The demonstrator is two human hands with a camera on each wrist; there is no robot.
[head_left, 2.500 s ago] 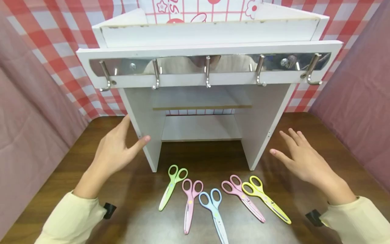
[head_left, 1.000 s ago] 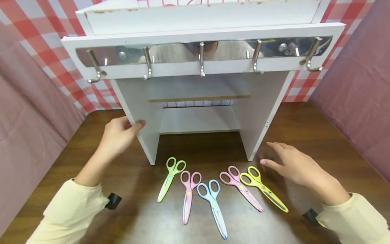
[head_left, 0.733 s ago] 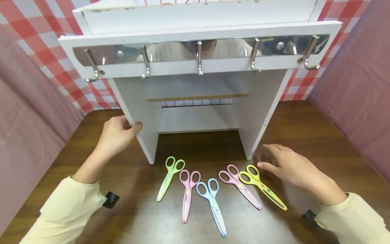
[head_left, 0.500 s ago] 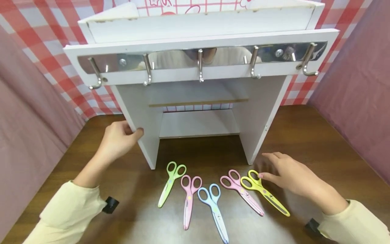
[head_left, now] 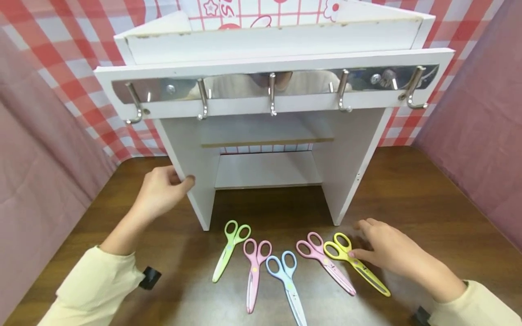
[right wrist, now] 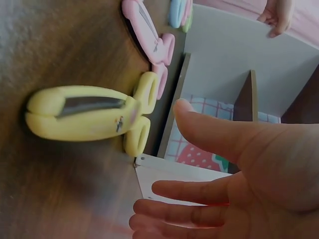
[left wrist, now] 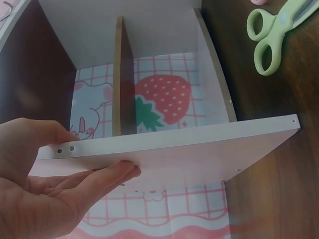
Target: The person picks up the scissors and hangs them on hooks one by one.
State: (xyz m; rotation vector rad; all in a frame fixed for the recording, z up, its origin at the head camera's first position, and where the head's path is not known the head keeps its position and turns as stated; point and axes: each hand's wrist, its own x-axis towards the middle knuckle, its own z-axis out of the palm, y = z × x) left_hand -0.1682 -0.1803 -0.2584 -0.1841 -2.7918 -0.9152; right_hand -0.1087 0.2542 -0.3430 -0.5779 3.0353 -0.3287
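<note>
My left hand grips the front edge of the left side panel of a white shelf unit, thumb inside and fingers on the outer face. Over the table at the right, my right hand is held with fingers extended, its thumb overlapping yellow scissors in the head view. In the right wrist view a gap shows between this hand and the yellow scissors. Pink scissors lie just left of the yellow pair. Further left are blue scissors, another pink pair and green scissors.
A metal rail with several hooks runs across the unit's front top. Inside are a middle shelf and a lower shelf. Brown wooden table lies beneath; checked cloth and pink drapes surround it.
My left hand has closed round the side panel's edge. My right hand has moved left and down toward the yellow scissors. The head view has shifted slightly; the scissors lie as before.
</note>
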